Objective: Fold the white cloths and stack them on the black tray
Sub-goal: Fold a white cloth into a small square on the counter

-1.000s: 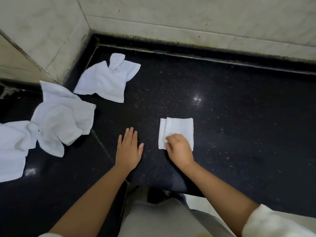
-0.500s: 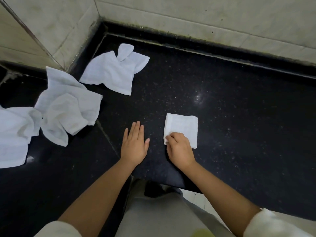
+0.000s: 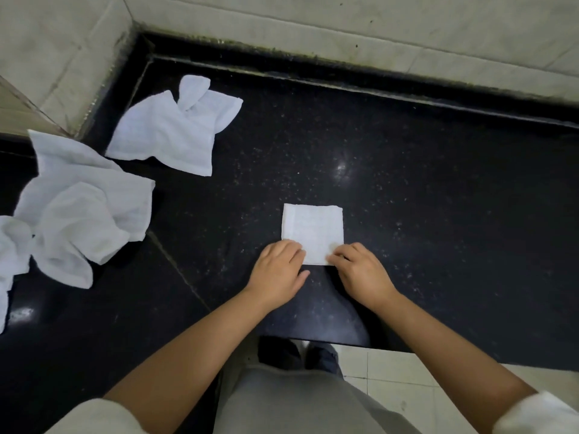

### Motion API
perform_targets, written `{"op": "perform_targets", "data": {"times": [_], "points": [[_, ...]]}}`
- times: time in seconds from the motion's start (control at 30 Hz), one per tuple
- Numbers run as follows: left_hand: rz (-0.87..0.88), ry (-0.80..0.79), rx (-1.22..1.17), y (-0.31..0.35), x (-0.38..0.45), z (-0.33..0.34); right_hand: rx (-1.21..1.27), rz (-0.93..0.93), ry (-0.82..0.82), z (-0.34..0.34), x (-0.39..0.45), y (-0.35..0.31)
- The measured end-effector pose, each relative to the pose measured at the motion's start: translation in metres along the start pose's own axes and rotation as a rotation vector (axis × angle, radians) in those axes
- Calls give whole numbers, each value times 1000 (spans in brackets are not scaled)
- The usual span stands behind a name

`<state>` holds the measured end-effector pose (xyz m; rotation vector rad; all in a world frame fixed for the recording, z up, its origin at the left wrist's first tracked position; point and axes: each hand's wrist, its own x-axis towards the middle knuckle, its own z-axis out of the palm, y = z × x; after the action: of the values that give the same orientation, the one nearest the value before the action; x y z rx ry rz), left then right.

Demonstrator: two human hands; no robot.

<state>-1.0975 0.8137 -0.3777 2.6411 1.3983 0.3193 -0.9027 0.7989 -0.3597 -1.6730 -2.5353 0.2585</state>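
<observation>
Folded cloth (image 3: 311, 228) on counter (image 3: 438, 198): light, soft, limp. Left hand (image 3: 277, 272), right hand (image 3: 360, 270) pinch near corners; lift there, support underneath.

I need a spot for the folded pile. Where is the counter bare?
Bare black counter lies right of the folded cloth, up to the back wall, and between it and the loose cloth. The left side is crowded with crumpled cloths.
</observation>
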Motion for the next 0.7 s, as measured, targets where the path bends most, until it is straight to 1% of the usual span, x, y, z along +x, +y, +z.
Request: {"op": "perform_targets", "data": {"times": [0.1,0.2,0.27,0.3,0.4,0.53,0.7], "points": [[-11,-78,69,2,9,-4,1,-76,-31,-8,7,5],[-16,-150,102,6,14,-11,5,-92,-67,-20,10,4],[19,-168,133,12,17,-13,68,-31,-107,-31,5,4],[60,-167,159,17,19,-13,83,46,-119,-37,0,7],[192,-96,236,46,30,-14,207,207,-151,-59,-32,24],[307,-39,242,128,53,-25,366,354,12,-92,-102,69],[441,-21,133,265,90,-43,366,514,146,-142,-222,139]]}}
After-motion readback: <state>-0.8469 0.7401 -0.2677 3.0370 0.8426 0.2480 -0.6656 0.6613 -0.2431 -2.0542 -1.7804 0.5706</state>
